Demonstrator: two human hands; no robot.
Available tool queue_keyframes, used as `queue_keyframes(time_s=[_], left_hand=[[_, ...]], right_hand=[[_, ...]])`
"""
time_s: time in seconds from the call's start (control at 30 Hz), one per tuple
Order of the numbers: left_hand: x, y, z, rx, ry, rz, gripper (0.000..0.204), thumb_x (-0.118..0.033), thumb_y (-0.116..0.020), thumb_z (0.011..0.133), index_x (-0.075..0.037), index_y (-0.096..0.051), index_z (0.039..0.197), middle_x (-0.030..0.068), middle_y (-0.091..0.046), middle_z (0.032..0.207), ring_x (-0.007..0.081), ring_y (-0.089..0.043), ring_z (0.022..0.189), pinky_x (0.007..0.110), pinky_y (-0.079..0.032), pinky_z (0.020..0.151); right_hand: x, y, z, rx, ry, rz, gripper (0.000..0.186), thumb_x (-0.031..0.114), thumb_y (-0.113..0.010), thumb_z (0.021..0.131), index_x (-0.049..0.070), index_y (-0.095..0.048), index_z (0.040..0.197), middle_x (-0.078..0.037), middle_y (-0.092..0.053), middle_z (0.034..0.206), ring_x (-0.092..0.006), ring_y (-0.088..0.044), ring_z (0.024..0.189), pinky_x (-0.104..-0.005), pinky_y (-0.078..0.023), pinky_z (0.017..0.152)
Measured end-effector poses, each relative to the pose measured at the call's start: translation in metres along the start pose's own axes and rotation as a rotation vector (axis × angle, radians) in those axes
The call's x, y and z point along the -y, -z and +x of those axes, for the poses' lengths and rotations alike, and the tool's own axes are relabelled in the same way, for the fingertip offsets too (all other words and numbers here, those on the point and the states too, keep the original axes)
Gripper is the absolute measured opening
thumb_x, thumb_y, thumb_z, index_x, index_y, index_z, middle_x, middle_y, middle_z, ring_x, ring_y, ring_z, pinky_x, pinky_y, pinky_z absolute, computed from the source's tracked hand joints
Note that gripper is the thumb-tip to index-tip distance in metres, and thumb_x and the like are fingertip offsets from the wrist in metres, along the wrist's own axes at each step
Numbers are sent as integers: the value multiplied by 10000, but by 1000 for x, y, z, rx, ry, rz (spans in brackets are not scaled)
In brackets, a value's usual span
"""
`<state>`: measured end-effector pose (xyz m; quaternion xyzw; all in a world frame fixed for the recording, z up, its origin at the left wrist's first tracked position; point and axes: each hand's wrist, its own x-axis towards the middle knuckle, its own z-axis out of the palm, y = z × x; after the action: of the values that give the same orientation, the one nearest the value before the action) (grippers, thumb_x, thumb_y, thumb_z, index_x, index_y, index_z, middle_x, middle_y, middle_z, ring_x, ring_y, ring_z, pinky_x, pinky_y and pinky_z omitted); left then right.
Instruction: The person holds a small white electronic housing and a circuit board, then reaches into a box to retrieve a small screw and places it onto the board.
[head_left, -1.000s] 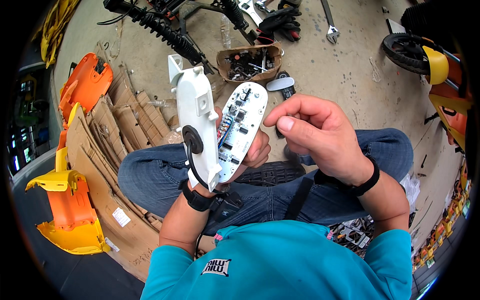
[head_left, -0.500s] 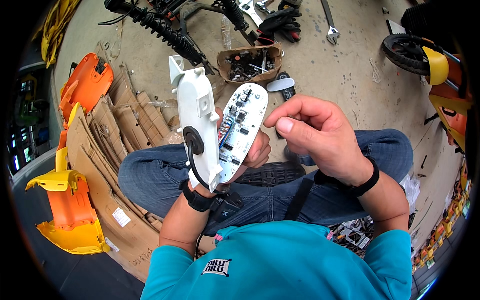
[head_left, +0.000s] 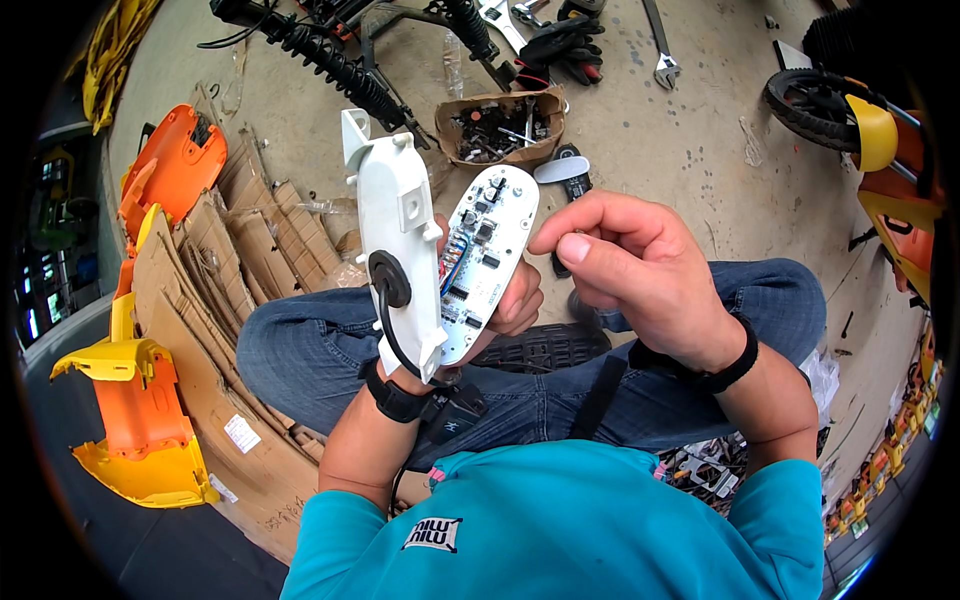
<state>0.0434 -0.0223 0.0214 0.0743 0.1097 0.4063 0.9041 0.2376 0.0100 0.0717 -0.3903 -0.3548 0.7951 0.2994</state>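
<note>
My left hand (head_left: 516, 302) is wrapped around a white oval circuit board (head_left: 487, 262) and the white plastic housing (head_left: 395, 210) beside it, both tilted up over my lap. The two stand slightly apart, with a bundle of thin coloured wires (head_left: 452, 258) between them. A black cable (head_left: 384, 325) comes out of a round black grommet (head_left: 389, 279) on the housing. Just right of the board is my right hand (head_left: 640, 270), its thumb and index finger brought together and the other fingers curled. Anything between those fingertips is too small to make out.
Past the board are a cardboard box of small hardware (head_left: 503, 128), a grey-and-black tool-like object (head_left: 572, 175), black gloves (head_left: 562, 48) and an adjustable wrench (head_left: 664, 66). Cardboard sheets (head_left: 175, 330) and orange-yellow panels (head_left: 145, 425) lie left; a wheel (head_left: 808, 108) stands far right.
Almost nothing differs. The housing and board have shifted very slightly to the right in my left hand; my right hand keeps its place and pose.
</note>
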Motion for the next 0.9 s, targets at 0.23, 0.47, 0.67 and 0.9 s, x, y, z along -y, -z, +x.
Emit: queue_keyframes(time_s=[0.23,0.47,0.67,0.9], left_hand=[[0,3,1,42,-5,10,603,-576,-272,936,-56,-578,916,67,-536,648,139,-306,543,285,-233,521],[1,2,0,33,-12,-4,598,-575,-270,940,-63,-579,949,67,-535,659,141,-304,556,285,-232,530],[0,2,1,40,-20,2,602,-574,-274,938,-58,-583,930,65,-531,649,141,-304,551,287,-232,524],[0,4,2,44,-20,20,606,-549,-284,937,-32,-583,840,75,-537,636,145,-313,535,291,-242,512]], right_hand=[[0,-1,0,-2,26,-20,149,112,-587,905,3,-641,991,28,-601,798,-20,-494,723,-189,-410,646],[3,-3,1,15,82,-64,145,95,-591,907,-13,-629,995,-21,-648,851,-46,-558,778,-210,-455,696],[4,-5,0,51,210,-159,134,62,-547,926,-40,-593,999,-85,-671,854,-107,-633,789,-240,-513,707],[6,-9,-2,67,270,-201,125,61,-513,945,-46,-566,979,-114,-677,862,-142,-665,796,-247,-539,700]])
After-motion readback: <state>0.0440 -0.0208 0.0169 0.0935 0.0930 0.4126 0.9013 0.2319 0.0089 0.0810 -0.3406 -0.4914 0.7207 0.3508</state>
